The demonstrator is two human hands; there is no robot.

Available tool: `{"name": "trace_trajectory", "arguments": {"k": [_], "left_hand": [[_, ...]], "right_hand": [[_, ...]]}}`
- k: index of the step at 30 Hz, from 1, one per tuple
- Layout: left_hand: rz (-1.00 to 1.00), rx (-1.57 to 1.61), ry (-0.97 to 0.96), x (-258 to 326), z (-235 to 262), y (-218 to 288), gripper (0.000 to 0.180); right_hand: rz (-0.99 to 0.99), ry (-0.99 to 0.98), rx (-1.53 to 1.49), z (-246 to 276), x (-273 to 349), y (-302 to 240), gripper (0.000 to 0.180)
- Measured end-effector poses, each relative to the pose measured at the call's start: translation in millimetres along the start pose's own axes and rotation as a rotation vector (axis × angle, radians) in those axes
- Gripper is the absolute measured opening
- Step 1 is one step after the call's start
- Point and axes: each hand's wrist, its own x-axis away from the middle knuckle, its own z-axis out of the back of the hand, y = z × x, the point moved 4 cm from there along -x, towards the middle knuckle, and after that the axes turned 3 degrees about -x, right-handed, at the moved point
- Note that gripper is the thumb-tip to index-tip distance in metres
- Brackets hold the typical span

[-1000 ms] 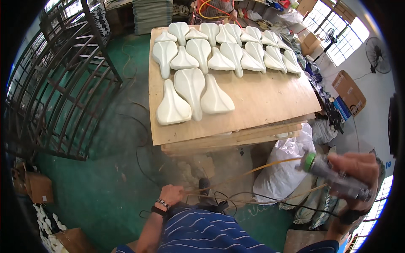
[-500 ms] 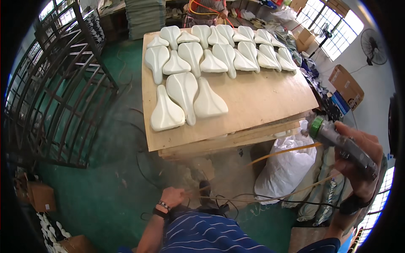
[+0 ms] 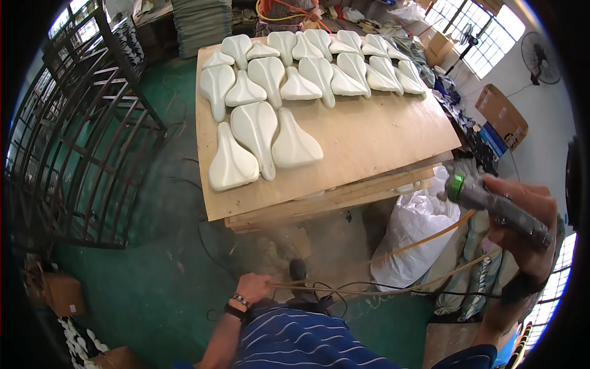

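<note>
My right hand [image 3: 526, 206], raised at the right, is wrapped round a dark grey spray gun [image 3: 488, 203] with a green ring at its front end, pointing left. A yellow-orange hose [image 3: 430, 237] runs down from near the gun. Low in the middle, my left hand [image 3: 253, 287] is closed round a thin tan hose [image 3: 424, 285] that stretches across to the right. Ahead of me, cream bicycle saddle pads [image 3: 297, 142] lie on a plywood board [image 3: 381, 132]: two full rows at the back and three pads at the front left. Neither hand touches the pads.
Dark metal racks [image 3: 92, 147] stand on the left. A white sack [image 3: 402, 252] leans below the board's right front corner. Black cables [image 3: 206, 243] trail over the green floor. Another person [image 3: 283, 21] stands beyond the board. A fan [image 3: 541, 58] hangs on the right wall.
The board and pads sit slightly further left and higher in view. My right hand still holds the spray gun at nearly the same place, and my left hand keeps the hose.
</note>
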Motion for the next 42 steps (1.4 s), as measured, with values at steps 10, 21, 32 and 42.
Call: {"name": "trace_trajectory", "arguments": {"k": [10,21,32,42], "left_hand": [[0.007,0.023,0.081,-1,-7,-4,0.036],[0.051,-0.015,-0.043,-12,-1,16,0.018],[0.070,0.037,0.068,-24,-4,51,0.019],[0.037,-0.042,-0.117,-35,-7,93,0.027]], "right_hand": [[0.195,-0.113,-0.054,-2,9,17,0.063],[0.274,-0.157,-0.050,5,13,33,0.065],[0.323,-0.110,-0.139,18,-4,63,0.064],[0.368,-0.206,-0.190,19,5,56,0.054]]}}
